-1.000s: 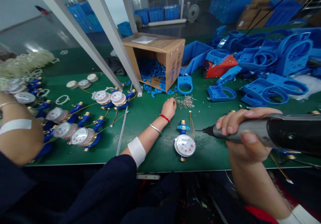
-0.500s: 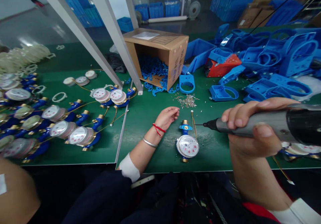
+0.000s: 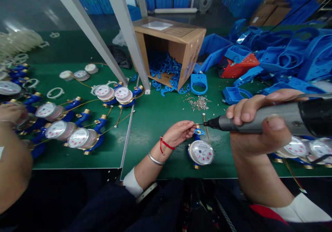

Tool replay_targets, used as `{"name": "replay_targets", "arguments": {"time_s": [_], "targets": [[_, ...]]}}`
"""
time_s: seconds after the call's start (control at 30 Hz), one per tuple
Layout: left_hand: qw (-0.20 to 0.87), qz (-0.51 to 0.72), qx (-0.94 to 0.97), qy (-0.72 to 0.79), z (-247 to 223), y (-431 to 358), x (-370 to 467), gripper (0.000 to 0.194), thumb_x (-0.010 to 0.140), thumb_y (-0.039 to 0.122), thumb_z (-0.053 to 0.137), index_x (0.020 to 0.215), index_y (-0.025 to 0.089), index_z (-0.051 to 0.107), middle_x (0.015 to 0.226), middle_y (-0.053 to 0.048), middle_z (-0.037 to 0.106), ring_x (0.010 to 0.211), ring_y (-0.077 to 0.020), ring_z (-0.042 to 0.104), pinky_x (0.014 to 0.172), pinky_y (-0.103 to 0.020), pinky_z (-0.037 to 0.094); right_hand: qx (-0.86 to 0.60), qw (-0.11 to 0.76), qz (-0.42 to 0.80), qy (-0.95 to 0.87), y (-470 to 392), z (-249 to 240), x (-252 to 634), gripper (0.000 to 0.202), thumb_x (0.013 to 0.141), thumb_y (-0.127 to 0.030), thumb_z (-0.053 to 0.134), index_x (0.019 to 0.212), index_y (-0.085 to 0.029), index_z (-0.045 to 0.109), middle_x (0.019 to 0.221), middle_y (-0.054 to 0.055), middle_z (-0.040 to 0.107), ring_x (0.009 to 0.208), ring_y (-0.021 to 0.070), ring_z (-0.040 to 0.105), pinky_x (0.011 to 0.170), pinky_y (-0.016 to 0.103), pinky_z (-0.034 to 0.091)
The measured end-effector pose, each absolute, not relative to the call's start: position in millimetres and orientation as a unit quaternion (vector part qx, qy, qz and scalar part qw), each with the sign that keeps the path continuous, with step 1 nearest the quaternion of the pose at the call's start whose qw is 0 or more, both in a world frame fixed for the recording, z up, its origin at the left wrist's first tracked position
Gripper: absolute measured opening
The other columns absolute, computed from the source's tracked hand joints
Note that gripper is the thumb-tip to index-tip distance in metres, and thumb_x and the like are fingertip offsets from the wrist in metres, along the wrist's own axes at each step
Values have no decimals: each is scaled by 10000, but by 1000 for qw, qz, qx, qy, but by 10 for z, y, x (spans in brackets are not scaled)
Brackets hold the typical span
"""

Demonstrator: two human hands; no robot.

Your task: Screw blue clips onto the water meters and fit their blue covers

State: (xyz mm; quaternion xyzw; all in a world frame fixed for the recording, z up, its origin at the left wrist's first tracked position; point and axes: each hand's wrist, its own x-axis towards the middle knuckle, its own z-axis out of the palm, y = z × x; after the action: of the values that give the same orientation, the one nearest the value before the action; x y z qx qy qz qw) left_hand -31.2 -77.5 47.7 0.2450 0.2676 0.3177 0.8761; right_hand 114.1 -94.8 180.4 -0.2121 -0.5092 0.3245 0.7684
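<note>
My right hand is wrapped around a grey and black electric screwdriver, which points left with its thin bit level. At the bit's tip are the pinched fingers of my left hand; whatever is between them is too small to make out. Just below lies a water meter with a white dial and blue body, face up on the bench. A small blue clip sits across its upper neck, partly behind my left fingertips. A thin cable with a white plug runs beside it.
A pile of small screws lies beyond the meter. Behind it, a cardboard box spills blue clips. Blue plastic housings heap at right. More meters stand left, where another person's hand works. A metal post rises nearby.
My left hand has moved right to meet the screwdriver bit above the meter. The screwdriver has shifted slightly left. At far left, another person's hand has reached in among the meters.
</note>
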Motion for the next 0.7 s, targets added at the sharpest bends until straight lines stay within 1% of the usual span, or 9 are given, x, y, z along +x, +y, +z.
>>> {"name": "replay_targets", "arguments": {"time_s": [0.13, 0.2, 0.27, 0.33, 0.4, 0.43, 0.53, 0.6, 0.7], "targets": [[869, 310, 271, 274, 487, -790, -338, 248, 748, 338, 687, 760, 117, 575, 683, -4, 501, 576, -44, 427, 492, -178, 279, -214, 755, 338, -519, -949, 1817, 1103, 208, 665, -266, 636, 859, -226, 571, 512, -65, 479, 385, 97, 412, 403, 256, 391], [843, 315, 321, 296, 481, -789, -343, 285, 816, 411, 592, 833, 128, 602, 693, -11, 505, 571, -55, 422, 488, -190, 277, -218, 749, 345, -522, -948, 1813, 1087, 194, 681, -269, 638, 863, -233, 581, 518, -65, 468, 395, 92, 414, 421, 253, 400], [777, 337, 401, 348, 454, -781, -340, 351, 883, 451, 465, 951, 145, 623, 701, -14, 508, 569, -68, 420, 491, -200, 287, -211, 745, 346, -530, -938, 1787, 1083, 186, 694, -260, 631, 873, -231, 593, 520, -63, 465, 399, 91, 417, 426, 252, 405], [677, 363, 482, 422, 398, -775, -325, 338, 907, 417, 424, 1005, 164, 626, 723, -14, 527, 594, -84, 438, 528, -210, 327, -214, 737, 351, -537, -922, 1737, 1091, 198, 695, -247, 635, 889, -227, 600, 527, -59, 483, 405, 97, 434, 425, 260, 415], [596, 365, 537, 472, 319, -782, -295, 254, 896, 346, 461, 954, 166, 631, 749, -14, 555, 645, -98, 473, 599, -222, 372, -234, 722, 365, -539, -907, 1674, 1105, 219, 691, -239, 659, 900, -223, 597, 534, -56, 507, 412, 106, 456, 427, 274, 429], [577, 358, 553, 483, 275, -793, -274, 222, 889, 321, 474, 914, 163, 628, 756, -14, 567, 669, -106, 489, 629, -229, 385, -245, 714, 372, -540, -902, 1641, 1112, 227, 690, -238, 672, 903, -223, 593, 537, -54, 516, 416, 111, 468, 431, 281, 437], [567, 336, 574, 486, 155, -851, -195, 190, 891, 296, 466, 850, 166, 597, 743, -7, 572, 695, -117, 517, 657, -235, 401, -268, 689, 385, -552, -888, 1548, 1123, 247, 702, -239, 690, 924, -230, 583, 551, -55, 540, 427, 116, 494, 448, 287, 455], [566, 332, 578, 485, 99, -902, -142, 185, 898, 300, 455, 843, 174, 578, 724, 4, 561, 689, -117, 522, 652, -233, 404, -268, 678, 393, -560, -876, 1487, 1125, 267, 706, -236, 692, 945, -236, 575, 571, -57, 553, 438, 114, 506, 458, 283, 462], [557, 341, 574, 494, 55, -970, -78, 183, 903, 302, 447, 831, 180, 562, 697, 13, 547, 681, -117, 521, 650, -230, 405, -254, 674, 402, -566, -855, 1399, 1127, 279, 714, -218, 675, 968, -217, 560, 591, -51, 562, 451, 115, 518, 474, 288, 474]]}}
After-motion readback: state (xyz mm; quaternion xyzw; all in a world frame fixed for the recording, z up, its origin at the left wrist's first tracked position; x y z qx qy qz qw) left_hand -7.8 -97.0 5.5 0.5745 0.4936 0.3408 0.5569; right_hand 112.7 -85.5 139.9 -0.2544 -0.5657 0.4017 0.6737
